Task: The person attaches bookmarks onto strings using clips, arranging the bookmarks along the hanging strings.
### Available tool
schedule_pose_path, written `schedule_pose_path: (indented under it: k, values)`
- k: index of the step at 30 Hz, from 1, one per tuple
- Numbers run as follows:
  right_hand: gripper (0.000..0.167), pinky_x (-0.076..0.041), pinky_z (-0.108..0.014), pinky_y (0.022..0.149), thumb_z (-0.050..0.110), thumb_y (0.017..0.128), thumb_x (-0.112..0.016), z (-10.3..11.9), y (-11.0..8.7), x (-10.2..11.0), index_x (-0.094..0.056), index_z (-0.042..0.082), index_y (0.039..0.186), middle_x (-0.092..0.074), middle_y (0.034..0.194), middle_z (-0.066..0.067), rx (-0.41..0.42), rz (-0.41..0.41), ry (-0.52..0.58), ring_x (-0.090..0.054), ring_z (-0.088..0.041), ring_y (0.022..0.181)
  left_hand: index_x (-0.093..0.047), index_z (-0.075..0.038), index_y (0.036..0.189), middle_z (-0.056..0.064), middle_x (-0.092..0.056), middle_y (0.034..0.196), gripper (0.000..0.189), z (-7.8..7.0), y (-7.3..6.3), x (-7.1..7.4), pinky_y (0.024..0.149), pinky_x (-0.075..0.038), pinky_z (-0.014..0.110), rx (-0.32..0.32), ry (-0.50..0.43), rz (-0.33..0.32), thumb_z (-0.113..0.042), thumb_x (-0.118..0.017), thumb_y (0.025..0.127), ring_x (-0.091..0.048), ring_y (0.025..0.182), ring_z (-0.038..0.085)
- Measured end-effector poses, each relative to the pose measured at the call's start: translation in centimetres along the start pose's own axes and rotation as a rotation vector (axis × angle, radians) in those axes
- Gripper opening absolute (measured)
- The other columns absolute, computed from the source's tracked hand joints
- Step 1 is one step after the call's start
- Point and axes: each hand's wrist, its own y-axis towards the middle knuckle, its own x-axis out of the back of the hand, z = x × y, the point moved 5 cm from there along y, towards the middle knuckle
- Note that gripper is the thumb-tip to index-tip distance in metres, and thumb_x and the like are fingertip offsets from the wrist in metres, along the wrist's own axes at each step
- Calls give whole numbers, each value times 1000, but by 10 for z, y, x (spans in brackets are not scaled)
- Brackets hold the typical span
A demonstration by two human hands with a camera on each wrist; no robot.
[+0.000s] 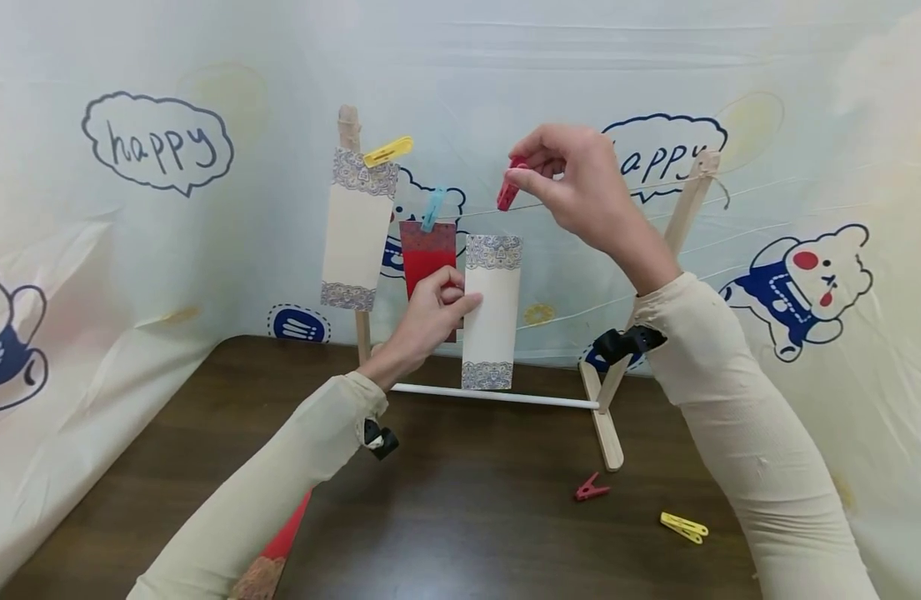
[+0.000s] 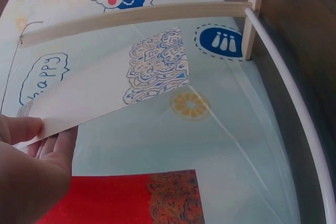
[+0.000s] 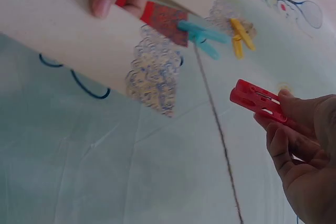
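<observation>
My left hand pinches a cream card with patterned bands by its left edge, upright below the string. In my right hand a red clothespin is held between thumb and fingers, above the card and close to the string. Left of them a red card hangs from the string under a light-blue clothespin. Farther left, another cream card hangs by a yellow clothespin. The left wrist view shows the thumb on the face of the held cream card.
The string runs between two wooden posts, the right post leaning. A white rod joins the stand's feet. On the dark table lie a red clothespin and a yellow clothespin. A red card lies partly under the left sleeve.
</observation>
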Motion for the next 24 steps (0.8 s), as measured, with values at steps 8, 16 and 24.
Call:
schedule_pose_path:
  k: [8,16,24]
  values:
    - [20,-45,-23,66,18,96,-67,-17,-3,-10,-71,2,107,-73,94,-8,-43,36,-61,-63,-17,77,-54,-3,104,14,-63,79,15,0,2,-5,81,-59,39,7,-19,7,-8,-66,96,-64,87,24]
    - [19,-55,-31,81,16,95,-68,-23,-10,-20,-72,2,108,-73,97,-9,-69,126,-53,-66,-18,84,-55,-3,107,16,-69,91,17,4,2,-6,84,-58,41,41,-28,26,-9,-66,96,-65,92,25]
    - [17,-55,-30,74,16,95,-68,-19,-15,-31,-73,3,106,-73,95,-9,-39,175,-68,-62,-18,78,-54,-3,109,18,-70,103,18,6,0,-8,85,-57,41,34,-75,46,-9,-65,97,-68,100,28]
